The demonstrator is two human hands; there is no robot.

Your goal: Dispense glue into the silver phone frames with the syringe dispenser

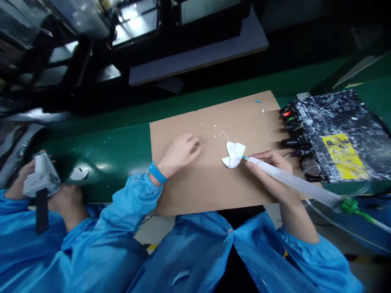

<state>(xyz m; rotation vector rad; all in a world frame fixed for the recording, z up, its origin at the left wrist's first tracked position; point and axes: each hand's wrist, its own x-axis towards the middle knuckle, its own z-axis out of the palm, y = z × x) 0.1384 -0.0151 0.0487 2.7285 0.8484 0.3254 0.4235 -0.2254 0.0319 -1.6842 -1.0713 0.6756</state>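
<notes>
My right hand (271,171) is closed around a long translucent dispensing syringe (287,179) with a green fitting at its rear end and a thin teal needle tip. That tip reaches the right edge of a creased white paper piece (233,154) on the brown cardboard sheet (183,191). My left hand (180,152), with a blue band at the wrist, is over the cardboard to the left of the paper. Its fingers look curled but are smeared by motion, and whether they hold anything is hidden.
On the right stands a speckled black control box (317,118) with knobs, tubing and a yellow label. A co-worker's hands (69,199) at the left hold a white-and-grey device (42,179). Another white scrap (79,173) lies on the green table (116,146). A grey shelf (198,53) crosses the back.
</notes>
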